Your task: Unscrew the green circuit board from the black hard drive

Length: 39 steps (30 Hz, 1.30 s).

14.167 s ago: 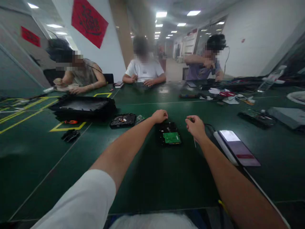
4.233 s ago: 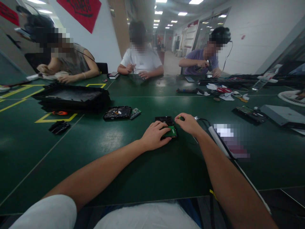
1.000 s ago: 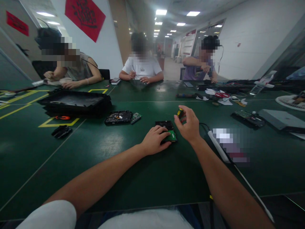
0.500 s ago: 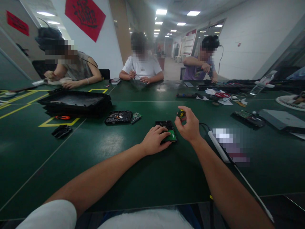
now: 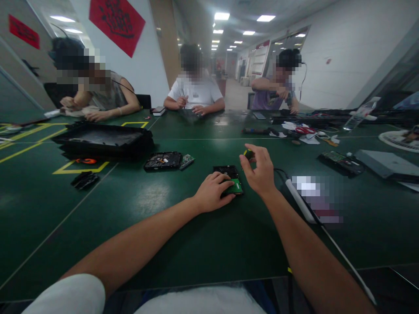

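Observation:
A black hard drive (image 5: 226, 170) with a green circuit board (image 5: 236, 187) facing up lies on the green table (image 5: 196, 235) in front of me. My left hand (image 5: 213, 192) rests flat on its near left part, fingers stretched over the board. My right hand (image 5: 259, 171) hovers just right of the drive, fingers pinched round the yellow-and-black handle of a small screwdriver (image 5: 248, 154), held upright above the drive's far right corner. The screwdriver's tip is hidden behind my fingers.
A second opened hard drive (image 5: 163, 160) with a loose circuit board (image 5: 187, 160) lies to the left, beside a black tray (image 5: 101, 140). A phone (image 5: 316, 198) and a white cable lie to my right. Three people work across the table. Tools and boards (image 5: 340, 160) clutter the right side.
Over the last second my right hand has turned the screwdriver handle slightly between its fingers, staying in place. My left hand has not moved from the drive.

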Motion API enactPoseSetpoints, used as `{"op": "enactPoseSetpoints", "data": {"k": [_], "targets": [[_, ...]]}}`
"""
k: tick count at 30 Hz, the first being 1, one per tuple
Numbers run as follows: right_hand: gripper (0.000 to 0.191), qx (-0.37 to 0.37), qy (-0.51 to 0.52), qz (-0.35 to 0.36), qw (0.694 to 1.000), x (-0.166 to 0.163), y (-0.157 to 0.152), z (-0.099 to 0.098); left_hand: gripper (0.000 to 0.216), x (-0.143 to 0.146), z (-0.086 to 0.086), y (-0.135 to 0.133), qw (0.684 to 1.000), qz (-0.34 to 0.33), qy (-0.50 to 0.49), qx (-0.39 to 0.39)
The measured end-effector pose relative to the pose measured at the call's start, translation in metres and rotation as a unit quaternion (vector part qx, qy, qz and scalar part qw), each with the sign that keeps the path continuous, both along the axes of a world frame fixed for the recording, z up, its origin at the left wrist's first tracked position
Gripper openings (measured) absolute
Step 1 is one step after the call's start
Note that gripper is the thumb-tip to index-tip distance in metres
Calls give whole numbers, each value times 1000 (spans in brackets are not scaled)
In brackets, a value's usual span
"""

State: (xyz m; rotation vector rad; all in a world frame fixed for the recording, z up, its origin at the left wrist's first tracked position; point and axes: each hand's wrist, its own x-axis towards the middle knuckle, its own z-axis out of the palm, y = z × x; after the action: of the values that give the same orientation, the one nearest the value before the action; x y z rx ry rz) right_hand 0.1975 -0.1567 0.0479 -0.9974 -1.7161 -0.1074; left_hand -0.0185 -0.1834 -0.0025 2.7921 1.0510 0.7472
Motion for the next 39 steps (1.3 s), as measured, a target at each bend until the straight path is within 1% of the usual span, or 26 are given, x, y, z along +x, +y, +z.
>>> {"op": "enactPoseSetpoints", "data": {"k": [3,8,13,18,20,23,25,30,36,39], "targets": [[39,-2,-5,-8,1000,0,0,0,44,0,1,0,1000,-3,3,-1],[44,-21,13,29,999,0,1,-3,45,-1,2,-1,1000,1,9,-3],[39,-6,-3,-1,1000,-1,0,0,45,-1,0,0,1000,-1,3,-4],[46,-30,-2,39,999,0,2,-2,45,-1,0,0,1000,1,4,-6],[45,-22,-2,29,999,0,1,-3,45,0,1,-1,1000,2,4,-3],[42,6,-6,-12,1000,-2,-1,-1,45,0,2,-1,1000,0,1,-3],[40,12,-7,-25,1000,-2,-2,-1,44,0,2,-2,1000,-2,-1,-8],[40,4,7,2,1000,-3,0,-2,43,0,1,-1,1000,2,-2,-4],[37,22,-19,-27,999,-3,-2,1,43,0,0,0,1000,2,-2,-2],[38,11,-11,-3,1000,-3,-2,1,43,0,1,0,1000,2,-2,-5]]}}
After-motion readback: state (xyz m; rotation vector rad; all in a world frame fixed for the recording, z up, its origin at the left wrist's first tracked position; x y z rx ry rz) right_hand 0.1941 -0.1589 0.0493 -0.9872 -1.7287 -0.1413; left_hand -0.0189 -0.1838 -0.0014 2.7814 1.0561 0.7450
